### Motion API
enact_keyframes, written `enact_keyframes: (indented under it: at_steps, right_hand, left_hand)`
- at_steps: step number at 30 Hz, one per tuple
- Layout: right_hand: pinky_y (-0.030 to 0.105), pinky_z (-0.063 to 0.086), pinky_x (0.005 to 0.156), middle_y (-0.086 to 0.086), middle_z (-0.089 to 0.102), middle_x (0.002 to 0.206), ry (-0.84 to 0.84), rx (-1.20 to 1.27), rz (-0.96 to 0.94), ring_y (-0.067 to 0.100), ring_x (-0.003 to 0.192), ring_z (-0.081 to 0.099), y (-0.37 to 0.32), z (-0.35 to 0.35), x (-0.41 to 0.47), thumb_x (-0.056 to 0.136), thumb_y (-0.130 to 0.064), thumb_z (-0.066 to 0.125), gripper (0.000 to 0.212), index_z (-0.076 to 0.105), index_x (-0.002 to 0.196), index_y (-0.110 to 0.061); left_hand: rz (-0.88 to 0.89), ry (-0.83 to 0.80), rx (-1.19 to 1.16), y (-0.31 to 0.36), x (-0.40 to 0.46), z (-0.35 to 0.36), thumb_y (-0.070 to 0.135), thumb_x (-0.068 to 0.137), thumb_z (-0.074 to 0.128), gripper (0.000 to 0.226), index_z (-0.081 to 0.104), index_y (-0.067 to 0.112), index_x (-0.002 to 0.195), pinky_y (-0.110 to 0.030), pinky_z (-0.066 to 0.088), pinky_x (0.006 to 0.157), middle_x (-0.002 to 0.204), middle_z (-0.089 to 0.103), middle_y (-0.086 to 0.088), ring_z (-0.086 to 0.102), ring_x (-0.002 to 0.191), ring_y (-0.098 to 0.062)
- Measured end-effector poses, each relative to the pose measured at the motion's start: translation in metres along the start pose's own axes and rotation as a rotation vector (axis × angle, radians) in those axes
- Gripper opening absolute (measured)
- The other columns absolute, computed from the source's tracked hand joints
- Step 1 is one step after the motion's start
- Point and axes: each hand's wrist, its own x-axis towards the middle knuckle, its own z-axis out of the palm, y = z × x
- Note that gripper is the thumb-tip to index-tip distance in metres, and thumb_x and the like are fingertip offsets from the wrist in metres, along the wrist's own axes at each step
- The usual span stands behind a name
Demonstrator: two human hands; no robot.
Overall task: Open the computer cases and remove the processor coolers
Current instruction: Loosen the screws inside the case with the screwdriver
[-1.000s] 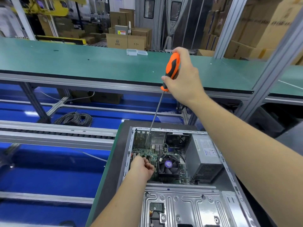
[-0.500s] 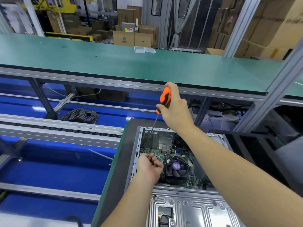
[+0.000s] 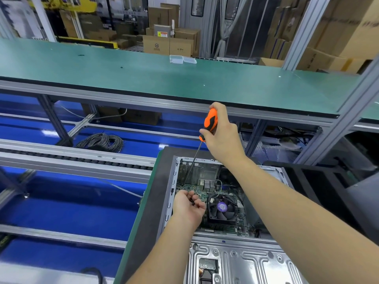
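Screwdriver down in the open case

Right hand (image 3: 222, 136) clamps the screwdriver (image 3: 209, 123), tip on the board left of the cooler (image 3: 222, 210), lower centre. Left hand (image 3: 189, 206) curls around something small and dark. A slip could gouge the board; the cooler's wires (image 3: 219, 184) crowd the path.

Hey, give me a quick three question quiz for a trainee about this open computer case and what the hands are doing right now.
1. True or false: the processor cooler is already out of the computer case.
2. Which hand grips the orange screwdriver: A left hand, B right hand?
3. Fill in: the screwdriver's tip points down at the ____ far corner of the motherboard.

Key: 1 false, it sits on the motherboard. 2 B. 3 left.
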Motion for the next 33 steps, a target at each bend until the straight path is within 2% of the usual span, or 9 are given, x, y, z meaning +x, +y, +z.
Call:
enact_keyframes:
  at_steps: [3, 5, 7, 11, 16, 25, 29, 31, 33]
  right_hand:
    - [0.026, 0.043, 0.062, 0.004, 0.056, 0.091, -0.007, 0.010, 0.005, 0.024, 0.075, 0.057, -0.0022, -0.0011, -0.0006, 0.093, -0.019, 0.069, 0.060, 0.028, 0.134, -0.036]
    - [0.026, 0.044, 0.060, 0.004, 0.057, 0.092, -0.004, 0.005, 0.003, 0.022, 0.074, 0.057, -0.0027, -0.0009, -0.0011, 0.093, -0.019, 0.069, 0.060, 0.027, 0.134, -0.036]
    - [0.023, 0.041, 0.057, 0.003, 0.056, 0.091, 0.002, -0.006, -0.005, 0.012, 0.071, 0.055, -0.0024, -0.0006, -0.0011, 0.093, -0.019, 0.069, 0.061, 0.027, 0.134, -0.036]
    - [0.032, 0.047, 0.064, 0.004, 0.057, 0.091, -0.002, 0.009, 0.012, 0.019, 0.072, 0.057, -0.0030, -0.0008, -0.0012, 0.093, -0.019, 0.068, 0.060, 0.028, 0.134, -0.035]
    - [0.020, 0.037, 0.055, -0.001, 0.054, 0.086, 0.002, -0.005, 0.002, 0.004, 0.070, 0.051, 0.0002, 0.0009, -0.0012, 0.094, -0.019, 0.068, 0.059, 0.028, 0.135, -0.034]
    - [0.016, 0.039, 0.052, -0.010, 0.051, 0.081, 0.008, 0.011, 0.004, 0.006, 0.067, 0.054, 0.0012, 0.0025, 0.0011, 0.093, -0.020, 0.069, 0.058, 0.029, 0.132, -0.036]
    - [0.014, 0.035, 0.053, -0.010, 0.050, 0.081, 0.000, -0.001, 0.028, 0.004, 0.068, 0.051, 0.0024, 0.0039, 0.0020, 0.093, -0.020, 0.069, 0.060, 0.028, 0.134, -0.037]
    - [0.019, 0.039, 0.053, -0.005, 0.052, 0.082, -0.034, 0.014, 0.021, 0.006, 0.069, 0.053, 0.0005, 0.0013, 0.0027, 0.092, -0.018, 0.069, 0.058, 0.030, 0.131, -0.037]
    - [0.031, 0.048, 0.056, 0.002, 0.055, 0.082, -0.113, 0.037, 0.003, 0.016, 0.068, 0.058, -0.0044, -0.0058, 0.0071, 0.090, -0.013, 0.067, 0.049, 0.035, 0.121, -0.032]
  left_hand:
    - [0.000, 0.003, 0.001, 0.0004, -0.0001, 0.0002, 0.016, 0.102, 0.035, 0.033, 0.048, 0.010, 0.073, -0.024, 0.026, 0.053, 0.063, 0.039, -0.002, 0.026, 0.055, -0.014]
    - [0.000, 0.003, 0.002, 0.0002, 0.0000, 0.0000, 0.016, 0.102, 0.035, 0.032, 0.048, 0.010, 0.073, -0.024, 0.026, 0.053, 0.064, 0.039, -0.002, 0.026, 0.055, -0.015]
    - [-0.001, 0.002, 0.000, 0.0000, -0.0002, -0.0001, 0.017, 0.101, 0.035, 0.032, 0.048, 0.010, 0.073, -0.024, 0.026, 0.053, 0.063, 0.039, -0.002, 0.026, 0.055, -0.015]
    - [-0.001, 0.004, -0.003, 0.0001, -0.0005, 0.0005, 0.017, 0.101, 0.036, 0.033, 0.048, 0.010, 0.072, -0.024, 0.026, 0.053, 0.064, 0.038, -0.002, 0.026, 0.055, -0.014]
    - [-0.002, 0.000, 0.003, -0.0002, -0.0001, 0.0005, 0.018, 0.102, 0.035, 0.034, 0.048, 0.010, 0.071, -0.024, 0.026, 0.053, 0.063, 0.038, -0.002, 0.026, 0.055, -0.014]
    - [-0.002, -0.005, -0.005, -0.0002, 0.0011, 0.0005, 0.016, 0.101, 0.036, 0.033, 0.047, 0.010, 0.071, -0.024, 0.024, 0.053, 0.061, 0.038, -0.002, 0.025, 0.054, -0.014]
    - [0.001, 0.001, 0.001, -0.0002, 0.0011, 0.0006, 0.016, 0.101, 0.036, 0.033, 0.047, 0.010, 0.071, -0.024, 0.024, 0.053, 0.060, 0.038, -0.002, 0.025, 0.054, -0.014]
    - [0.003, 0.001, 0.003, 0.0000, 0.0009, 0.0003, 0.016, 0.101, 0.036, 0.033, 0.047, 0.010, 0.071, -0.024, 0.025, 0.052, 0.060, 0.038, -0.002, 0.025, 0.054, -0.014]
    - [0.003, -0.004, 0.009, 0.0002, 0.0014, 0.0000, 0.017, 0.102, 0.036, 0.034, 0.047, 0.010, 0.071, -0.024, 0.025, 0.052, 0.059, 0.038, -0.002, 0.025, 0.053, -0.014]
